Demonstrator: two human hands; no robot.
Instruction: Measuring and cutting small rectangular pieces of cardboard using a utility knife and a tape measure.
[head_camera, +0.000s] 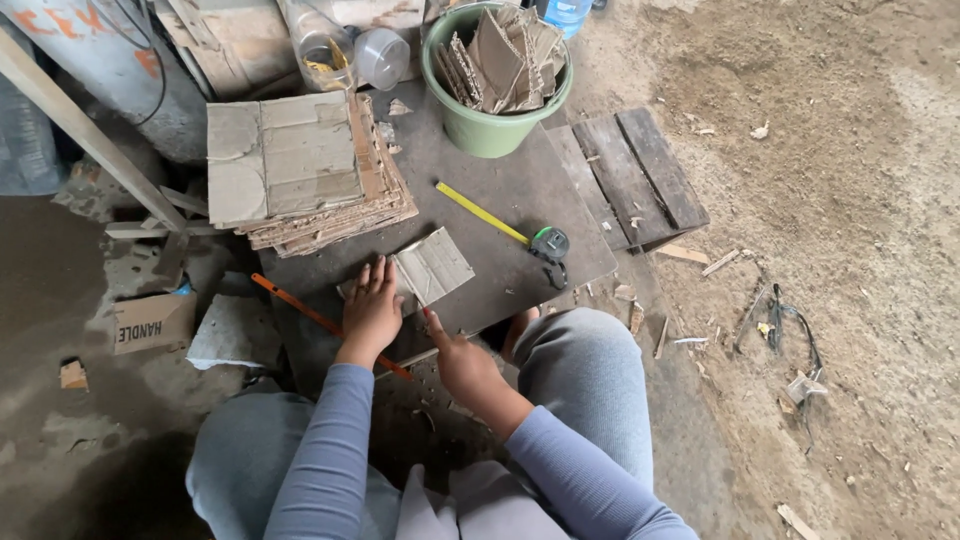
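My left hand (372, 308) lies flat, fingers together, on the left part of a small square cardboard piece (433, 264) on a dark board (500, 190). My right hand (462, 362) is at the board's near edge, just below the piece; its fingers curl around something thin that I cannot make out. An orange ruler (300, 307) runs diagonally under my left wrist. A tape measure (549, 243) with its yellow blade (480, 211) pulled out lies to the right of the piece.
A stack of cut cardboard squares (300, 170) sits at the board's back left. A green bucket (490, 130) full of cardboard scraps stands at the back. Wooden planks (640, 175) lie right of the board, on sandy ground with litter.
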